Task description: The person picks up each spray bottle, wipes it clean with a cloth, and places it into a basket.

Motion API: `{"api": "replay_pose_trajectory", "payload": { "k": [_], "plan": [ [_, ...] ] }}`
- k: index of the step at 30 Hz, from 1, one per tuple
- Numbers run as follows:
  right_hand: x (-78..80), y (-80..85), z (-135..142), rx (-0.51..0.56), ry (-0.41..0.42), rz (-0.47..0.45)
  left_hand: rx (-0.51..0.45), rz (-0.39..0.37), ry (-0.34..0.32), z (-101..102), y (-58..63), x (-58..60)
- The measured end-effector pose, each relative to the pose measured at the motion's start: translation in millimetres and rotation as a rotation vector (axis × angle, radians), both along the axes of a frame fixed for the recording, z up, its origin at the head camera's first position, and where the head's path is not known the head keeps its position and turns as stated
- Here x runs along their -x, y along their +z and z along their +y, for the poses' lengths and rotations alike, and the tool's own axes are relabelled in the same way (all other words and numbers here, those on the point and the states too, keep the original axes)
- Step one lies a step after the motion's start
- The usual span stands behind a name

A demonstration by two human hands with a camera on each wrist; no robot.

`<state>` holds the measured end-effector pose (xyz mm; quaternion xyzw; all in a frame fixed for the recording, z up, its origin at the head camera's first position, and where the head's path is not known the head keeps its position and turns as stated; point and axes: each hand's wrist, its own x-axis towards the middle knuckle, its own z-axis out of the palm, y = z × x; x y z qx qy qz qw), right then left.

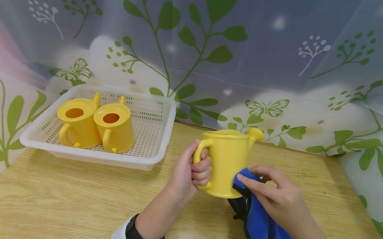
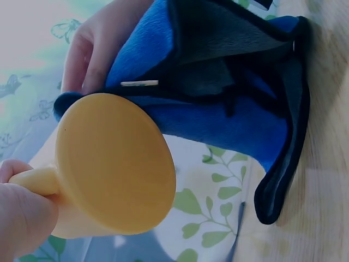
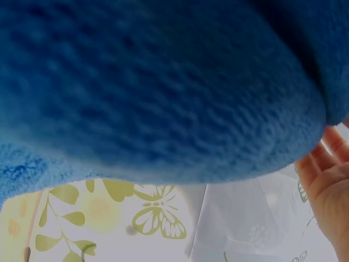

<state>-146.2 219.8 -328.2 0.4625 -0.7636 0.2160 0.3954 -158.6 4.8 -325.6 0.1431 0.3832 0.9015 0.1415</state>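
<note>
A yellow watering can point(image 1: 227, 164) is held up above the table, its spout pointing to the right. My left hand point(image 1: 189, 170) grips it with fingers curled round the handle. The can's round flat base point(image 2: 115, 164) faces the left wrist camera. My right hand point(image 1: 279, 195) pinches a blue cloth point(image 1: 264, 228) with dark edging and holds it against the can's lower right side. Most of the cloth hangs down below that hand. In the right wrist view the cloth point(image 3: 163, 93) fills the upper part and hides the can.
At the left on the wooden table point(image 1: 64, 195) stands a white plastic basket point(image 1: 147, 138). Two more yellow watering cans, one at the left point(image 1: 83, 127) and one beside it point(image 1: 120, 133), sit in it. A leaf-patterned curtain point(image 1: 270, 65) hangs behind the table.
</note>
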Motion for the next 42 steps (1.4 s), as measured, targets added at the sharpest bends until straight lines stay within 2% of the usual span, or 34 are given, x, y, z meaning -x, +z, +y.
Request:
{"api": "replay_pose_trajectory", "payload": {
  "k": [6,10,17,22,27,34,42],
  "plan": [
    [-0.6,-1.1,0.4,-0.055,0.060,-0.045,-0.002,-0.008,0.029,-3.7,0.9,2.3],
    [-1.3,-1.2,0.9,-0.097,0.077,-0.038,-0.002,-0.007,0.039,-5.6,0.6,3.3],
    [-1.8,-2.8,2.0,-0.069,0.019,-0.013,0.001,0.025,0.020,-6.0,-0.3,3.0],
    [-0.3,-4.3,-0.9,0.019,-0.038,0.022,-0.009,0.036,-0.017,-4.4,-0.8,0.6],
    [2.6,-4.5,-6.1,0.168,-0.074,0.051,-0.027,0.054,-0.065,0.5,-2.6,-1.9],
    [3.5,-4.1,-6.7,0.371,-0.153,0.038,-0.010,0.075,-0.132,9.2,-4.9,-5.6],
    [2.9,-2.1,-5.2,0.496,-0.203,0.028,0.011,0.094,-0.183,14.1,-6.5,-8.8]
  ]
}}
